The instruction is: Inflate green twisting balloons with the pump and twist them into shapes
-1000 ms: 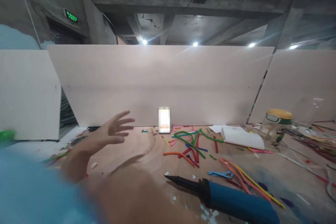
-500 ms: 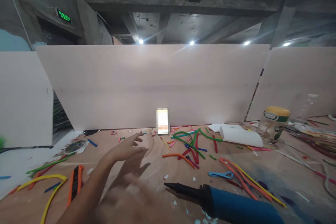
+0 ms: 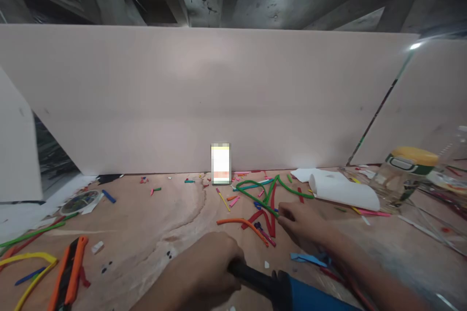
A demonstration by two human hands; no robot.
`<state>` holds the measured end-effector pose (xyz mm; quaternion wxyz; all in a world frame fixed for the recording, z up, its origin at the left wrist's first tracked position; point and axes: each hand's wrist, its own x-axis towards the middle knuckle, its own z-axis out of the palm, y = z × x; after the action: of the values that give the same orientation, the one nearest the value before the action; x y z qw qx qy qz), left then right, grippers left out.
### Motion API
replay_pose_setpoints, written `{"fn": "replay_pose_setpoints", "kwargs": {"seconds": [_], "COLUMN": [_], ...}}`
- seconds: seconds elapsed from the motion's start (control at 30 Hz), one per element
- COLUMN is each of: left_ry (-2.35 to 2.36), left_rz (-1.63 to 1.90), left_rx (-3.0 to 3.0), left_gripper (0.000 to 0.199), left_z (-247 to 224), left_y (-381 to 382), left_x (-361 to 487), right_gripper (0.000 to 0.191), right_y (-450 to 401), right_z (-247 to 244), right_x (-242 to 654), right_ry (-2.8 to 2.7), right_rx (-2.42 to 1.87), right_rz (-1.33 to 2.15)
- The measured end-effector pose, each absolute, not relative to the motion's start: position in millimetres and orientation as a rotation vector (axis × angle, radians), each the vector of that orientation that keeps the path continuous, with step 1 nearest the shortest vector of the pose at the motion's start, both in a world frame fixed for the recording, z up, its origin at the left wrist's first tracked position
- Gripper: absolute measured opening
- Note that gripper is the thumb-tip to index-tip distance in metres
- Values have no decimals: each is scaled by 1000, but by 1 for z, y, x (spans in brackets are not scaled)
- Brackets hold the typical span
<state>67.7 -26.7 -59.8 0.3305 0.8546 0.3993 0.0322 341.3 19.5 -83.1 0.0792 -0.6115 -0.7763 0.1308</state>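
My left hand [image 3: 215, 268] is closed in a fist around the black nozzle of a blue hand balloon pump [image 3: 310, 296], which lies along the bottom edge. The nozzle tip is hidden inside the fist. Curled fingers of my right hand [image 3: 301, 223] are at the right side of a pile of deflated long balloons. A green balloon [image 3: 251, 197] and a red balloon [image 3: 273, 216] lie there, and a blue one runs partly under the fingertips. What the right fingers pinch, if anything, is hidden. An orange balloon [image 3: 237, 220] lies between the hands.
A lit phone [image 3: 221, 164] leans against the pale board [image 3: 164, 102] behind the table. To the right are a white paper roll [image 3: 345, 192] and a yellow-lidded jar [image 3: 408, 170]. An orange-and-black tool [image 3: 68, 272] and a yellow balloon [image 3: 34, 256] lie at left.
My left hand has drawn back from its open reach across the table and closed on the pump's nozzle. My right hand, formerly blurred low down, is now at the balloon pile. The view has shifted.
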Motion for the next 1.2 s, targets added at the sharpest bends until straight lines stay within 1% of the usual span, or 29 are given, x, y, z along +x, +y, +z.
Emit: {"fn": "replay_pose_setpoints", "kwargs": {"seconds": [0.03, 0.13, 0.2, 0.3, 0.4, 0.5, 0.6, 0.7, 0.8, 0.9, 1.0, 1.1, 1.13, 1.2], "left_ry": [1073, 1036, 907, 802, 840, 731, 587, 554, 469, 443, 489, 608, 663, 766], "left_rz": [79, 63, 127, 291, 620, 1031, 1240, 1293, 1274, 1249, 1256, 1266, 1282, 1297], "left_rx": [2208, 2051, 2002, 2003, 1960, 1725, 1515, 1460, 1327, 1319, 1377, 1510, 1555, 1621], "left_gripper": [16, 21, 17, 19, 18, 19, 19, 17, 24, 28, 25, 19, 24, 44], "left_z": [-58, -44, -31, -11, 4, 16, 27, 34, 34, 30, 26, 27, 28, 30], "left_y": [-27, -23, -20, -16, -14, -14, -15, -17, -16, -16, -19, -28, -30, -35], "left_x": [66, 53, 42, 26, 13, 10, 25, 50, 72, 83, 86, 87, 87, 89], "right_gripper": [16, 19, 18, 18, 22, 22, 23, 24, 23, 18, 12, 6, 5, 8], "right_y": [18, 14, 13, 9, 4, 6, 21, 41, 54, 59, 56, 38, 28, 4], "right_z": [-83, -80, -77, -70, -58, -42, -26, -12, -4, -3, 3, 22, 31, 48], "right_x": [341, 345, 349, 353, 348, 336, 321, 307, 298, 296, 298, 297, 295, 287], "right_ry": [-2303, -2176, -2104, -2038, -1957, -1691, -1448, -1248, -1049, -922, -847, -814, -825, -976], "right_rx": [-1807, -1764, -1740, -1642, -1491, -1295, -1124, -949, -720, -566, -485, -399, -373, -361], "right_rz": [408, 463, 520, 619, 694, 852, 951, 969, 1022, 1115, 1201, 1229, 1242, 1313]}}
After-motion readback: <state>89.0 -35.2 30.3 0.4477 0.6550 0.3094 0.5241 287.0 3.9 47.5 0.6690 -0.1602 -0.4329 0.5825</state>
